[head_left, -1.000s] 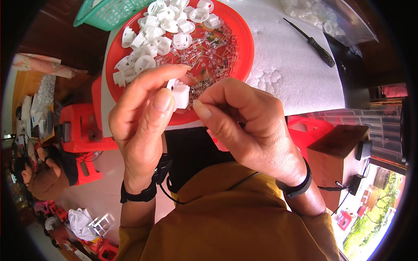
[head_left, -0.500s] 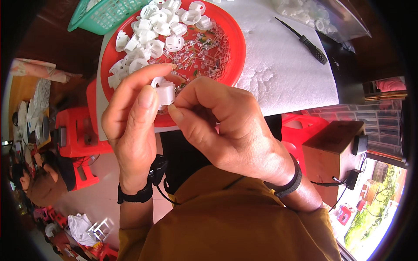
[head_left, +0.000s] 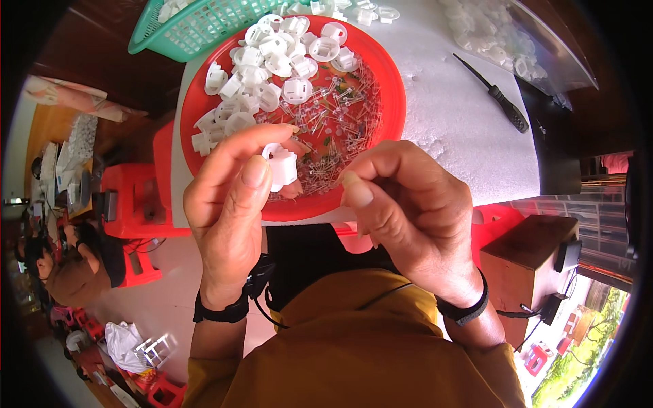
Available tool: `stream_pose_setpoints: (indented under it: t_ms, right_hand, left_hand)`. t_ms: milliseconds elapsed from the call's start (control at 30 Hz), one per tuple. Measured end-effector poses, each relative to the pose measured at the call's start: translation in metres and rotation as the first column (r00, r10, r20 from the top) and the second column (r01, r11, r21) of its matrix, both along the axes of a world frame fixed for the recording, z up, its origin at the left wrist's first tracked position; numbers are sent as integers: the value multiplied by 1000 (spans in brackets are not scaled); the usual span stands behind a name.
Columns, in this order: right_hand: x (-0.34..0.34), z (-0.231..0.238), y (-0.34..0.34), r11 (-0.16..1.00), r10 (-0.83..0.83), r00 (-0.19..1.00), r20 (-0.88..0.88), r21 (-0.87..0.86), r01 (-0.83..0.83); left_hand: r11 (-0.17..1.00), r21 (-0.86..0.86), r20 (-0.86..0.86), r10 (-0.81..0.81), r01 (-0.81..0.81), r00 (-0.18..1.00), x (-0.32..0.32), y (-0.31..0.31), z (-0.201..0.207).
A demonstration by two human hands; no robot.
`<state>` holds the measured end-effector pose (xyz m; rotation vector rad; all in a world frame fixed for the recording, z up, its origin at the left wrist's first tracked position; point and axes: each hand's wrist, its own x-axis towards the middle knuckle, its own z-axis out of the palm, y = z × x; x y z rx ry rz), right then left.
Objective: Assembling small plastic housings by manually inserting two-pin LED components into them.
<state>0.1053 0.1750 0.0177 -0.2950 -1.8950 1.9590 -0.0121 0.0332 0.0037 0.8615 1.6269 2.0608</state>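
My left hand (head_left: 228, 214) grips a small white plastic housing (head_left: 281, 170) between thumb and fingers, above the near left part of a round red tray (head_left: 394, 102). To the right of the housing and apart from it, my right hand (head_left: 422, 214) is closed in a pinch over the tray's near right rim. Whatever may be between its thumb and finger is too small to make out. Inside the tray, many similar white housings (head_left: 272, 46) are heaped at the left and back. Tiny clear pin-like pieces (head_left: 333, 112) with thin legs lie scattered over the tray's right and near parts.
Behind the tray stands a green basket (head_left: 211, 30) with white pieces. A black-handled screwdriver (head_left: 500, 98) lies on the white foam sheet (head_left: 449, 129), near a clear bag of white parts (head_left: 496, 41). Red stools (head_left: 139, 204) and a brown box (head_left: 530, 251) flank me; another person (head_left: 81, 265) sits far left.
My right hand has moved right, away from the white housing, still pinched. The left hand keeps hold of the housing. The whole view has shifted slightly.
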Motion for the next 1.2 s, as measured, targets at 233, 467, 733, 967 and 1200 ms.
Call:
stream_pose_setpoints:
  t_ms: [233,467,733,967,1200]
  right_hand:
    - [-1,-3,3,995,-2,999,-36,-95,-1]
    - [-8,-7,4,998,30,994,-103,-53,-35]
    - [-10,1,2,971,107,994,4,-216,-104]
    - [-15,0,-2,985,94,995,19,-149,-90]
    - [-15,-3,-4,997,59,998,-16,55,-59]
  left_hand:
    - [1000,4,-15,-23,23,1000,0,2,1]
    - [999,-42,-29,-36,34,999,-1,1,1]
    - [999,-15,-2,-52,52,999,-3,-3,2]
    - [999,-23,-27,-27,27,999,-5,-5,-1]
    - [1000,-18,-64,0,-1,998,-4,-5,-2]
